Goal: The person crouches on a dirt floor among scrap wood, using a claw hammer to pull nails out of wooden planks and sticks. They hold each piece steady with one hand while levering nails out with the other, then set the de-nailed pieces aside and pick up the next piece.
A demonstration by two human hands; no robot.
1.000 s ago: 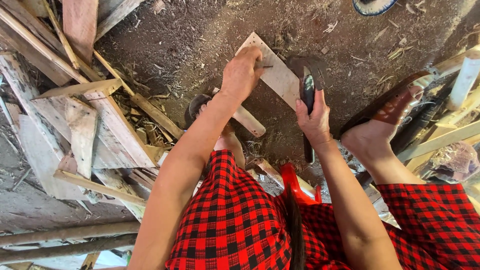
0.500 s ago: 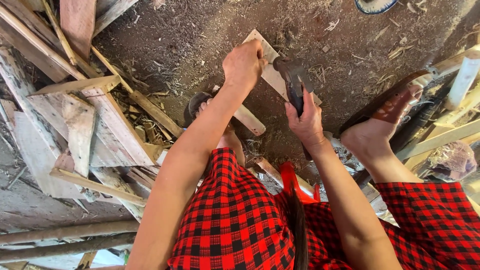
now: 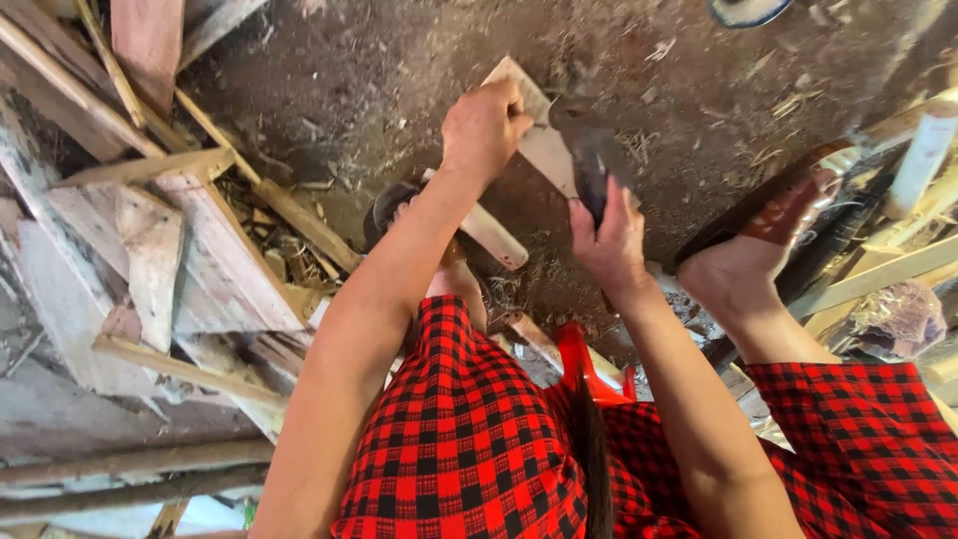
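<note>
A flat wooden board [image 3: 539, 135] is held on edge on the dirt ground [image 3: 379, 90] by the left hand [image 3: 486, 125], whose fingers are closed over its upper edge. A dark-bladed hatchet [image 3: 591, 160] is gripped in the right hand [image 3: 609, 240], closed around the handle, with the blade touching the board's face. A sandalled foot [image 3: 758, 250] is seen just beside the right hand. Scrap timber [image 3: 170, 260] is piled to the left.

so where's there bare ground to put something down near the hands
Bare dirt ground lies beyond the left hand, between the scrap wood pile and the wood piece it holds. The right hand grips a blade; its side is crowded by a sandalled foot and sticks.
</note>
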